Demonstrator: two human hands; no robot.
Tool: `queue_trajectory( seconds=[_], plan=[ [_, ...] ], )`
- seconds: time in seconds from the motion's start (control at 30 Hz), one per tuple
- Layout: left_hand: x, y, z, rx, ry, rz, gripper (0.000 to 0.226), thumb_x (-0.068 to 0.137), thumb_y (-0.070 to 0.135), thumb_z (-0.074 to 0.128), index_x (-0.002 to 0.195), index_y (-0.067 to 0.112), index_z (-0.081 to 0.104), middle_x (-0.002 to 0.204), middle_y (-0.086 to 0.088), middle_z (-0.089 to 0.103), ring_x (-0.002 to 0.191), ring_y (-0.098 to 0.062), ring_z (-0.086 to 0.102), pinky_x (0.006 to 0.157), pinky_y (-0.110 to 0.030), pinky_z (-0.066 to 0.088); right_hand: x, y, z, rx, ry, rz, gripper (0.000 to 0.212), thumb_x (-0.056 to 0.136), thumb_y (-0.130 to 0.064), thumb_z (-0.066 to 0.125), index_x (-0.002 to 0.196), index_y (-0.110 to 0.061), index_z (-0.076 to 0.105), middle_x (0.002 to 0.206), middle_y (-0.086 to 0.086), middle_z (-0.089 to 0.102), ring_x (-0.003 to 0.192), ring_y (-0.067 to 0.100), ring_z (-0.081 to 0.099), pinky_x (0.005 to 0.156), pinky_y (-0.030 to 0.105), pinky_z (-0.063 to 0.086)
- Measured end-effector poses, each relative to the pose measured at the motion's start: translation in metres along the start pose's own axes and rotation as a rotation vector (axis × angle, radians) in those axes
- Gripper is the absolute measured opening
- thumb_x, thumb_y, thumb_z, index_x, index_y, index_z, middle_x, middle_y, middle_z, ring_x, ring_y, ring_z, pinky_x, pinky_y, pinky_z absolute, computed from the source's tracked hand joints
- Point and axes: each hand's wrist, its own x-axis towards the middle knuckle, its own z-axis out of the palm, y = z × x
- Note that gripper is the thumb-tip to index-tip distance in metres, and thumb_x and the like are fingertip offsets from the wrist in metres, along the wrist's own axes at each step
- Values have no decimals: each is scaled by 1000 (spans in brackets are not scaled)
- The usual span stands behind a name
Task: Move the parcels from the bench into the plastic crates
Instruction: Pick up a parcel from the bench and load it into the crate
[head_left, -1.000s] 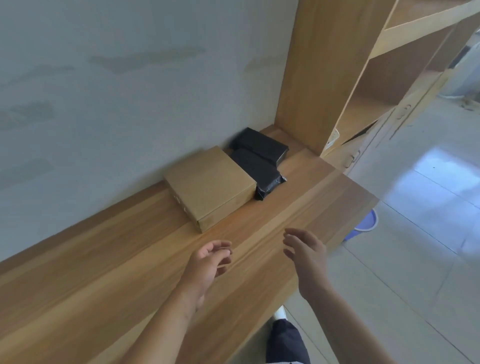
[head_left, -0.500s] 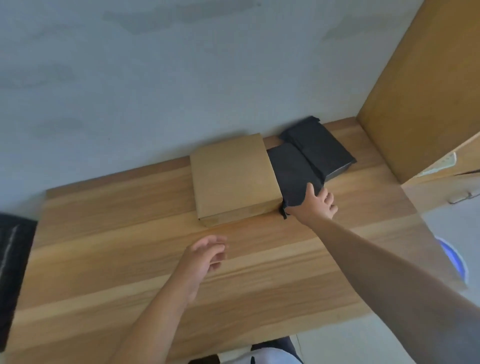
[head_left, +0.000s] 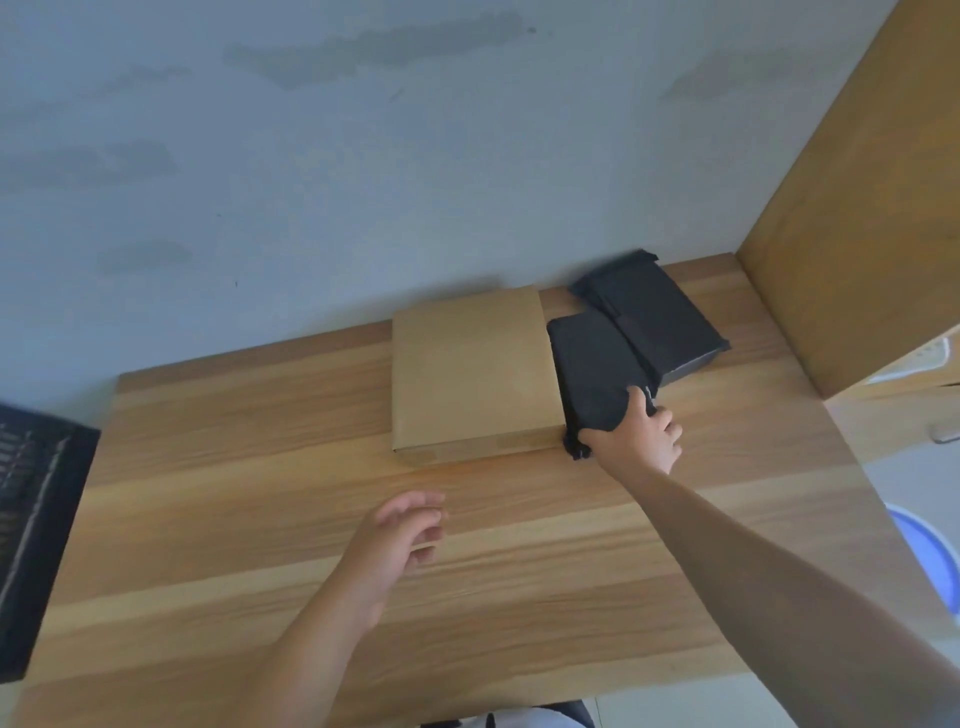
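Three parcels lie at the back of the wooden bench (head_left: 260, 519), against the wall. A flat brown cardboard box (head_left: 470, 371) is on the left. A black wrapped parcel (head_left: 592, 369) lies right beside it, and a second black parcel (head_left: 654, 317) sits behind and to the right, its edge overlapping the first. My right hand (head_left: 636, 434) grips the near end of the nearer black parcel, thumb on top. My left hand (head_left: 400, 540) hovers over the bench in front of the box, fingers loosely spread, holding nothing.
A dark plastic crate (head_left: 31, 525) shows at the left edge, below bench level. A tall wooden shelf unit (head_left: 852, 208) stands at the bench's right end. A blue basin (head_left: 930, 561) sits on the floor at the right.
My right hand reached from the bench's front edge to the nearer black parcel and closed on its near end. The view swung to face the wall. My left hand barely moved.
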Motion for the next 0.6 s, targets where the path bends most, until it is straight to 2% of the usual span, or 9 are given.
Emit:
queue_trajectory(
  seconds=[0.1, 0.17, 0.23, 0.3, 0.37, 0.43, 0.5, 0.6],
  plan=[
    [1, 6, -4, -3, -36, 26, 20, 101, 7, 59, 111, 18, 74, 108, -6, 78, 95, -19, 74, 82, -32, 58, -23, 16, -14, 373, -77, 64, 91, 73, -44, 80, 151, -39, 32, 142, 12, 46, 131, 39, 43, 105, 55, 47],
    [3, 13, -7, 0, -62, 56, 20, 102, 7, 59, 111, 17, 73, 110, -7, 78, 94, -19, 73, 83, -33, 58, -44, 23, -27, 694, -134, 133, 79, 72, -34, 84, 141, -35, 45, 136, 9, 57, 117, 34, 58, 100, 51, 53],
    [1, 25, -10, -1, -86, 96, 19, 102, 7, 58, 112, 16, 72, 109, -7, 77, 94, -20, 72, 86, -36, 58, -72, 26, -43, 897, -212, 195, 66, 81, -23, 82, 139, -26, 51, 131, 12, 62, 109, 32, 63, 91, 45, 55],
    [1, 36, -12, -23, -119, 147, 19, 101, 6, 59, 111, 14, 72, 105, -6, 76, 91, -19, 70, 81, -34, 56, -105, 23, -57, 1033, -278, 195, 54, 88, -22, 75, 139, -23, 56, 125, 15, 65, 108, 35, 64, 89, 46, 55],
    [-1, 46, -13, -93, -164, 192, 16, 100, 4, 61, 105, 15, 72, 99, -7, 74, 87, -19, 67, 72, -30, 51, -137, 20, -64, 1238, -345, 156, 48, 85, -25, 74, 130, -17, 62, 119, 21, 69, 103, 39, 68, 94, 51, 55],
    [-3, 53, -15, -171, -229, 225, 14, 98, 6, 65, 108, 13, 72, 103, -9, 73, 91, -22, 68, 73, -31, 51, -167, 11, -67, 1471, -454, 97, 63, 66, -28, 84, 122, -8, 65, 117, 26, 68, 98, 43, 69, 96, 55, 54],
    [-8, 60, -19, -206, -339, 264, 29, 93, 13, 73, 122, 11, 69, 111, -10, 72, 101, -25, 67, 83, -35, 54, -193, 1, -61, 1669, -628, 46, 88, 52, -33, 94, 130, -5, 66, 126, 29, 62, 106, 47, 65, 99, 57, 51],
    [-20, 63, -29, -316, -552, 263, 72, 72, 33, 87, 135, 10, 62, 118, -10, 70, 107, -27, 66, 93, -39, 51, -225, -19, -46, 1769, -817, -65, 91, 59, -45, 93, 133, 0, 66, 132, 30, 61, 111, 48, 62, 102, 58, 43]
  ],
)
